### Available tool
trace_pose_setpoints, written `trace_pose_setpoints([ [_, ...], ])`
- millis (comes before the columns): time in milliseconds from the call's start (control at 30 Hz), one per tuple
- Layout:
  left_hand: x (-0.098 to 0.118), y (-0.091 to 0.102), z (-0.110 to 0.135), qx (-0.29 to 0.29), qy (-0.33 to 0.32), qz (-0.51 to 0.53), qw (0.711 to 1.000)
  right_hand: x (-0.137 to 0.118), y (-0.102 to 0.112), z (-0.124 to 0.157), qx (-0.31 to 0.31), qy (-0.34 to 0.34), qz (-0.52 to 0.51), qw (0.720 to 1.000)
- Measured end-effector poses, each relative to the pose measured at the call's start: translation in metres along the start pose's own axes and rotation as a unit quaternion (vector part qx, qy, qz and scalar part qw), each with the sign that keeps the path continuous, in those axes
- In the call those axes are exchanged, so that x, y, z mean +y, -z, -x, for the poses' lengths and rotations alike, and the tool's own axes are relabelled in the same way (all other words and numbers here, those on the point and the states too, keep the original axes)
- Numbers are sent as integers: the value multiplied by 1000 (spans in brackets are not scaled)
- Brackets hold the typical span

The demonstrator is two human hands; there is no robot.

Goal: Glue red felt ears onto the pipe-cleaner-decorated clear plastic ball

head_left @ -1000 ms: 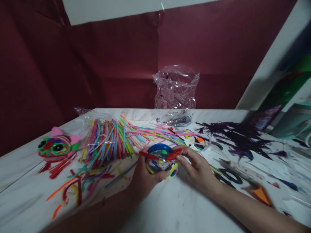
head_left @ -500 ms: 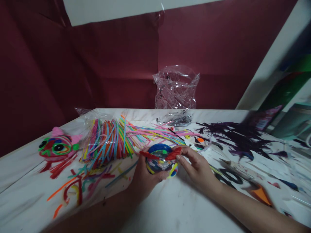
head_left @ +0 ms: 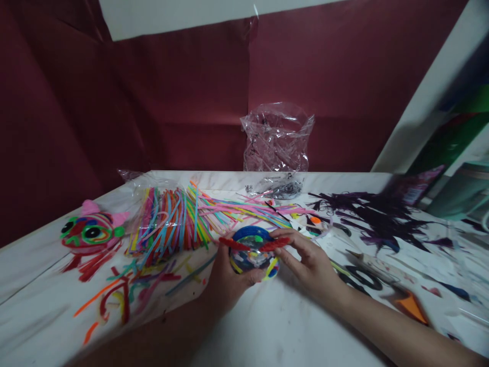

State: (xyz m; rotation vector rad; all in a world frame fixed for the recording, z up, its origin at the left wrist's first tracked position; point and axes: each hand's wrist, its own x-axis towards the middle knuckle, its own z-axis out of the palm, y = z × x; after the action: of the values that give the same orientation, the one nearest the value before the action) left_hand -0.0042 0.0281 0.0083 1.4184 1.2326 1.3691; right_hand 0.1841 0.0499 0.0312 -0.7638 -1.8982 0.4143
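My left hand [head_left: 228,278] grips a round multicoloured pipe-cleaner ball [head_left: 254,255] with a blue top, just above the white table [head_left: 267,326]. A red pipe cleaner [head_left: 252,245] lies straight across the ball's front. My right hand [head_left: 310,265] pinches its right end, and my left thumb presses its left end. Behind the ball lies a big pile of coloured pipe cleaners [head_left: 179,219], partly inside a clear bag.
A pink and red pipe-cleaner animal face [head_left: 91,230] sits at the far left, with loose cut pieces [head_left: 122,290] in front of it. A crumpled clear plastic bag [head_left: 277,137] stands at the back. Black scissors [head_left: 359,278] and dark purple strands [head_left: 374,214] lie on the right.
The red pipe cleaner's right end, bent upward before, now lies flatter and straighter across the ball. Both hands stay in place.
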Motion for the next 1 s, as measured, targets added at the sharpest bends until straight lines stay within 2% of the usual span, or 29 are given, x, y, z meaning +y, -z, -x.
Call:
trace_pose_setpoints([
  [333, -1, 2, 0, 6, -9, 2, 1000, 1, 0, -3, -21, -30, -25, 999],
  [433, -2, 4, -3, 11, 5, 8, 1000, 0, 0, -5, -15, -95, -83, 992],
  [533, 1, 6, -6, 15, 39, 18, 999, 0, 2, -8, -2, -182, -179, 967],
  [667, 1, 7, -9, 39, 69, 22, 997, 2, 3, -11, 13, -234, -214, 948],
  [833, -1, 7, -9, 53, 68, 18, 996, 1, -3, -7, -28, -234, -202, 951],
  [1000, 5, 4, -2, 68, 18, -24, 997, 1, -9, -2, -82, -199, -222, 951],
])
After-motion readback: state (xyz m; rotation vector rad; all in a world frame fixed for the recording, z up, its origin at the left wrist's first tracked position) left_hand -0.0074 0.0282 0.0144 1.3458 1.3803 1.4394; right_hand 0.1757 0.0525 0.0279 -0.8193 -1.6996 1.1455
